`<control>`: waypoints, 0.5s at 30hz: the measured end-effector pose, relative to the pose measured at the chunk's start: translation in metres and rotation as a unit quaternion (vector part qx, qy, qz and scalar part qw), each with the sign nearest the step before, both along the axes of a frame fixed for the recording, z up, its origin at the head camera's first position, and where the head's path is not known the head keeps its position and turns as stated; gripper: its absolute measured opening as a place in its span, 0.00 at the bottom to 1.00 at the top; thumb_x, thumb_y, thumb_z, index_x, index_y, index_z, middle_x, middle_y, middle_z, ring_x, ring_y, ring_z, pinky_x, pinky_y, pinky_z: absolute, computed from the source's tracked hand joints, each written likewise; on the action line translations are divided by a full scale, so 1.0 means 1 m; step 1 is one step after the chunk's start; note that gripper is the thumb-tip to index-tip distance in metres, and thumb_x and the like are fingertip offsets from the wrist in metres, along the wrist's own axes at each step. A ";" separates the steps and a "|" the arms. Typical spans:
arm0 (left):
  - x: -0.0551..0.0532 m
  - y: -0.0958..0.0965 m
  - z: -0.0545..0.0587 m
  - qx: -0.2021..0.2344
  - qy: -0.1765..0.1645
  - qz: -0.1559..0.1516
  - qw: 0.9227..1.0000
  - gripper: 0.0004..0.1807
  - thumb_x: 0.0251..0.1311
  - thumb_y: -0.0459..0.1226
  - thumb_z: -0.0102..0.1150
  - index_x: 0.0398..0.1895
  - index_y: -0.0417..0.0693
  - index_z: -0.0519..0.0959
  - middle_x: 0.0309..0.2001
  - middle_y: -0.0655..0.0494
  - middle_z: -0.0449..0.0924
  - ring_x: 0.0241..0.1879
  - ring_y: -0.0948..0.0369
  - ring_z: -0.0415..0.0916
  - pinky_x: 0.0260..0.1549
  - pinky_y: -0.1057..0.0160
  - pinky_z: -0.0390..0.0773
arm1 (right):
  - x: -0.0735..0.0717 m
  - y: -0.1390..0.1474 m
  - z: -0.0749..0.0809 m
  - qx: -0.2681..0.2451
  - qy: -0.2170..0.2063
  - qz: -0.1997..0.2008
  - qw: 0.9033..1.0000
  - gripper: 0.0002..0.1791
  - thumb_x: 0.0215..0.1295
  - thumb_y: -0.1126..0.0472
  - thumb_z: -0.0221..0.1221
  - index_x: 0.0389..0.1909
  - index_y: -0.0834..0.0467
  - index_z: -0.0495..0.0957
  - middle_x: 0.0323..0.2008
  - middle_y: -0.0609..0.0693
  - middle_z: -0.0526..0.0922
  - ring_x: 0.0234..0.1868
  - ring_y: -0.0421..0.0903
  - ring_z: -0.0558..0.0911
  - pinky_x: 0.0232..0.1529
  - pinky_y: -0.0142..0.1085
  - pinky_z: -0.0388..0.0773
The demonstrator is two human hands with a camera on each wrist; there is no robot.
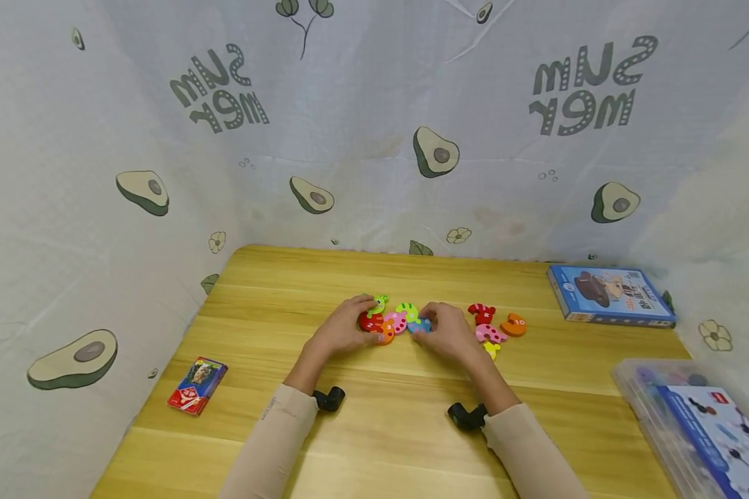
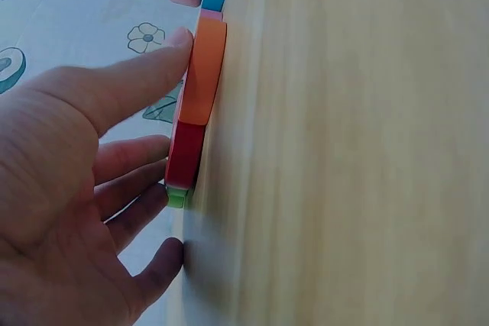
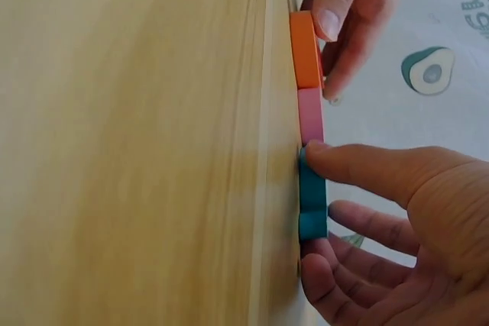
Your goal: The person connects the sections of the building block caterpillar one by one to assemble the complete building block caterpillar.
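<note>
Colourful numbered wooden puzzle pieces lie joined in a wavy row on the table. In the head view the row runs from a green piece with an eye through a red piece, an orange piece, a pink piece and a light green piece to a blue piece. My left hand holds the row's left end, thumb against the orange piece and fingers beside the red one. The blue piece sits between the thumb and fingers of my right hand.
Right of my right hand lie loose pieces: red, orange, pink and yellow. A blue box stands at the back right, a clear plastic case at the front right. A small card pack lies left.
</note>
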State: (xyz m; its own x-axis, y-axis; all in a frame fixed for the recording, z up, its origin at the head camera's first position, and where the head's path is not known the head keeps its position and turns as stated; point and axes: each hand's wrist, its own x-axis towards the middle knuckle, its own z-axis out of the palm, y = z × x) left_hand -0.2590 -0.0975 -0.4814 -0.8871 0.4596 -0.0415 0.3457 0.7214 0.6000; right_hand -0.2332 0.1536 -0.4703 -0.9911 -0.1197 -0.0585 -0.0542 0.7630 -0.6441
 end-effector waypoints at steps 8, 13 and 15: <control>-0.001 0.003 0.000 0.009 -0.006 0.015 1.000 0.41 0.59 0.49 0.74 0.75 0.48 0.70 0.79 0.50 0.62 0.79 0.46 0.55 0.77 0.44 0.61 | 0.009 0.031 0.008 -0.008 0.026 -0.011 1.000 0.25 0.64 0.53 0.71 0.57 0.60 0.81 0.51 0.58 0.84 0.45 0.52 0.80 0.46 0.45 0.80; 0.000 -0.002 -0.001 0.018 -0.012 0.038 0.999 0.41 0.59 0.49 0.73 0.75 0.49 0.71 0.78 0.50 0.62 0.78 0.46 0.58 0.75 0.43 0.63 | 0.016 0.063 0.011 -0.011 0.048 -0.022 0.999 0.24 0.66 0.56 0.70 0.58 0.65 0.80 0.42 0.59 0.83 0.39 0.50 0.77 0.39 0.40 0.77; 0.000 -0.004 0.000 0.022 -0.010 0.045 0.999 0.41 0.59 0.49 0.74 0.74 0.49 0.71 0.78 0.50 0.62 0.78 0.45 0.58 0.75 0.43 0.63 | 0.019 0.075 0.012 -0.008 0.048 -0.027 0.998 0.25 0.66 0.56 0.69 0.58 0.66 0.80 0.38 0.58 0.81 0.35 0.50 0.76 0.34 0.37 0.75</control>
State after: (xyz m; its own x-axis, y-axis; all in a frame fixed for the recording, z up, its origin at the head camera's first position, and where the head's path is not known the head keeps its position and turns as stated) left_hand -0.2591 -0.1019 -0.4815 -0.9239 0.3804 -0.0422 0.2683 0.7222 0.6376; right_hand -0.2143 0.2285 -0.4588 -0.9970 -0.0665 0.0389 -0.0758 0.7559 -0.6503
